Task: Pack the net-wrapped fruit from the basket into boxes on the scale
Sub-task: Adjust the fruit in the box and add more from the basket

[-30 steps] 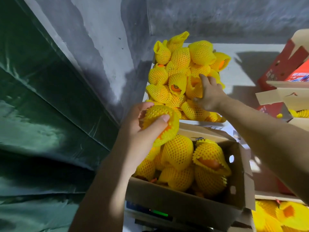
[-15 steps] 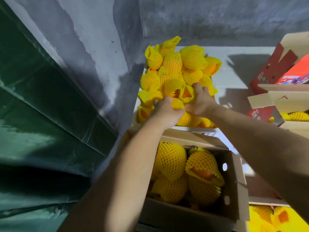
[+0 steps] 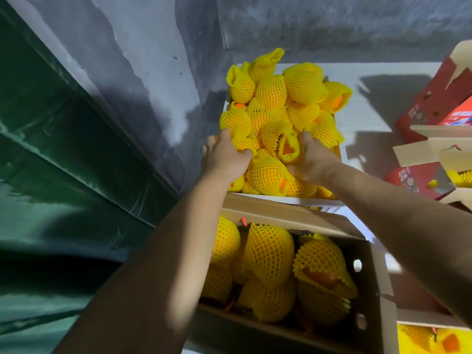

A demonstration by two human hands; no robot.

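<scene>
A heap of yellow net-wrapped fruit (image 3: 281, 106) fills the white basket (image 3: 286, 199) at the far centre. My left hand (image 3: 223, 159) rests on the heap's near left side, fingers curled over one net-wrapped fruit (image 3: 241, 145). My right hand (image 3: 315, 163) is on the near right side, closed around another fruit (image 3: 287, 149) whose net gapes to show orange skin. Below the basket stands an open brown cardboard box (image 3: 379, 290) holding several wrapped fruit (image 3: 268, 254). My forearms pass over the box. The scale is hidden.
A green tarp (image 3: 63, 175) and a grey wall (image 3: 153, 72) close off the left. Red printed cartons (image 3: 431, 100) and an open box with pale flaps (image 3: 434, 149) stand at the right. More wrapped fruit (image 3: 431, 341) lies at the bottom right.
My left hand held a fruit over the cardboard box, then went forward into the basket heap. Both hands met at the heap's middle and have now spread apart on it.
</scene>
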